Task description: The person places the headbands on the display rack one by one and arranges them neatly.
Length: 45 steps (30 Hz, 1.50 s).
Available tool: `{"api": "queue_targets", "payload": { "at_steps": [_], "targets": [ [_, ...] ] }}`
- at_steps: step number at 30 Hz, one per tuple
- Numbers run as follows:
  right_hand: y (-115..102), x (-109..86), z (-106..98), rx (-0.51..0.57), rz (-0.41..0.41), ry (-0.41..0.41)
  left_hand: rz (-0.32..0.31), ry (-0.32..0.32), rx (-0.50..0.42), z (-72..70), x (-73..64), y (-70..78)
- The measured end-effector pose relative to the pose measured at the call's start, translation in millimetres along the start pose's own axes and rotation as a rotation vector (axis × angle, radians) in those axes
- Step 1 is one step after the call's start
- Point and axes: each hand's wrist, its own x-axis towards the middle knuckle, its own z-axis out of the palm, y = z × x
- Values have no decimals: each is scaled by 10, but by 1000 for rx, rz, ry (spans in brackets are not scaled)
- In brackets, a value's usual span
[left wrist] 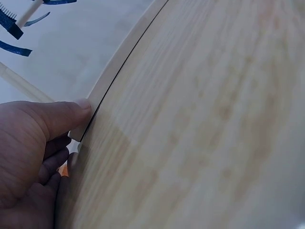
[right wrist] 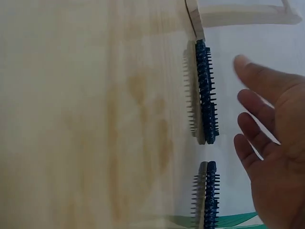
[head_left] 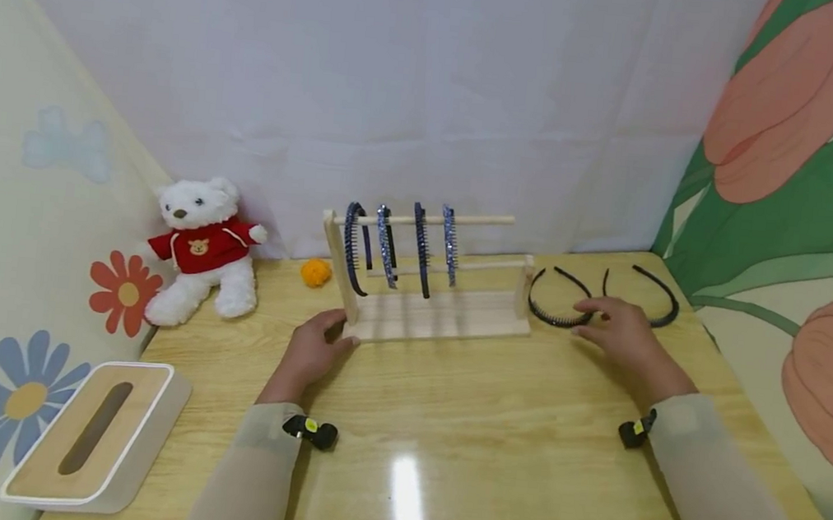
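Observation:
A wooden headband stand (head_left: pixel 448 321) is on the table, its upper rod carrying several dark and glittery headbands (head_left: pixel 420 248) with comb teeth. At the left end of its base, my left hand (head_left: pixel 308 355) grips the corner; in the left wrist view the thumb (left wrist: pixel 78 109) lies on the base's edge and the other fingers curl behind. Right of the stand lie a toothed black headband (head_left: pixel 558 320) and another dark headband (head_left: pixel 668 308). Over these hovers my right hand (head_left: pixel 625 340), its fingers parted and nothing between them; the right wrist view shows a gap between it and the headbands (right wrist: pixel 207 95).
A white teddy bear (head_left: pixel 202 245) in a red sweater sits at the back left, with an orange pompom (head_left: pixel 315 273) beside it. A tissue box (head_left: pixel 99 439) with a wooden lid stands at the front left. A white cloth (head_left: pixel 417 87) hangs behind the table (head_left: pixel 490 440).

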Motion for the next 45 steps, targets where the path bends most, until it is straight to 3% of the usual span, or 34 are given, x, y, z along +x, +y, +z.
{"api": "queue_targets", "payload": {
  "at_steps": [5,12,16,20,26,30,33,37,41,45],
  "targets": [
    [18,102,-23,-202,-125,-64,1,-8,6,15,9,-14],
    [34,158,-36,-324,-250,-69,22,2,-1,2,18,13],
    [43,181,-30,-346,-274,-71,13,0,-1,-12,27,31],
    [30,175,-15,-296,-213,-79,8,-5,-2,-5,17,29],
    [-57,114,-61,61,10,15,5,-6,-14,17,-7,16],
    [-178,117,-179,324,60,137,7,-4,-12,3,-9,23],
    [-310,122,-250,704,38,203,9,1,-4,-3,-9,22],
    [-472,106,-301,1261,-22,234,12,3,1,0,-10,17],
    [-587,99,-337,1478,-73,249,11,2,-2,7,-8,13],
    [-721,113,-386,1519,-143,254,2,3,-10,-2,-11,11]
  ]
}}
